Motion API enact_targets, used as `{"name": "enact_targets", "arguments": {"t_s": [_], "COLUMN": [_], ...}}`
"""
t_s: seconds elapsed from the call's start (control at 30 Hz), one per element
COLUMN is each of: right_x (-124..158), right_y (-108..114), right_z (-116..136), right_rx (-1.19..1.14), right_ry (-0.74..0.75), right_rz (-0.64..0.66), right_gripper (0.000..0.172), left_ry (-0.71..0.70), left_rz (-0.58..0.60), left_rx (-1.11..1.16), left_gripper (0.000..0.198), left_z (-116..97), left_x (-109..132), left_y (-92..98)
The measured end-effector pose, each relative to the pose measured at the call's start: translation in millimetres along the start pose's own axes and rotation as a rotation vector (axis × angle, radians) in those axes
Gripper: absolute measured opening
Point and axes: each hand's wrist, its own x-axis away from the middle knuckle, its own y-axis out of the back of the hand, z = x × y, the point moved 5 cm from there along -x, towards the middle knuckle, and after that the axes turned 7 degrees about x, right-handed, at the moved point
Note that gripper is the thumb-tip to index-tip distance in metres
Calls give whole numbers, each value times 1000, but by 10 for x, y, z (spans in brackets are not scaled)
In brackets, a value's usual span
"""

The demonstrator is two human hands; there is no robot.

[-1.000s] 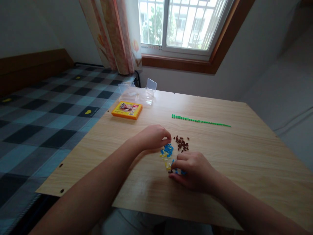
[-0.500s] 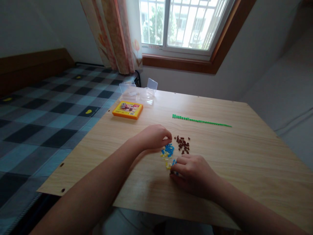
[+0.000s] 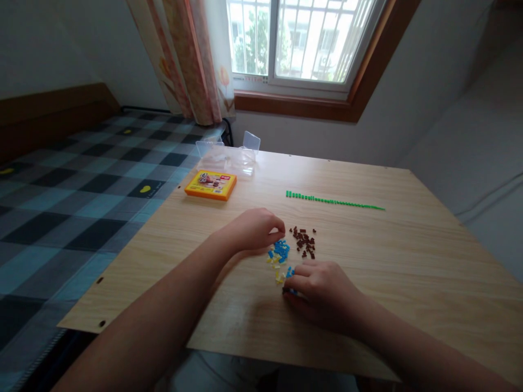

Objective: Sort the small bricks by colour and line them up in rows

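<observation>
My left hand [image 3: 263, 226] rests just above a pile of small blue toy bricks [image 3: 281, 250], its fingers curled together; whatever they may hold is hidden. My right hand [image 3: 316, 286] is closed low over the table, with a small dark brick [image 3: 285, 291] showing at its fingertips. Several blue pieces [image 3: 290, 271] peek out beside its index finger. Pale yellow bricks [image 3: 279, 276] lie between the hands, left of the right fingertips. A loose heap of brown bricks [image 3: 304, 240] sits to the right of the blue pile, beyond my right hand.
A long row of green bricks [image 3: 327, 200] runs across the wooden table [image 3: 408, 261] farther back. At the back left are a yellow-orange box [image 3: 211, 185] and clear plastic cases [image 3: 241, 161]. A bed with a checked cover [image 3: 102, 163] adjoins the left side.
The whole view has shifted slightly, with things appearing a little farther left. Both hands keep nearly the same place and pose over the bricks.
</observation>
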Motion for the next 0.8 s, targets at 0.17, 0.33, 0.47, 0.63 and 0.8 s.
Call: {"name": "enact_targets", "arguments": {"t_s": [0.17, 0.33, 0.47, 0.63, 0.8], "right_x": [-9, -22, 15, 152, 199], "right_y": [-27, -4, 163, 370, 257], "right_z": [19, 45, -133, -816, -1231], "right_rx": [36, 44, 15, 43, 44], "right_ry": [3, 16, -52, -305, -445], "right_rz": [-29, -72, -172, -240, -151], "right_gripper": [12, 12, 15, 15, 12], "left_ry": [-2, -8, 5, 20, 74], "left_rz": [-6, -16, -11, -5, -152], "left_rx": [-9, -13, -26, -4, 11], "left_gripper": [21, 22, 24, 22, 27], "left_z": [4, 14, 34, 85, 242], "left_x": [2, 2, 7, 0, -31], "left_y": [4, 10, 8, -12, 36]}}
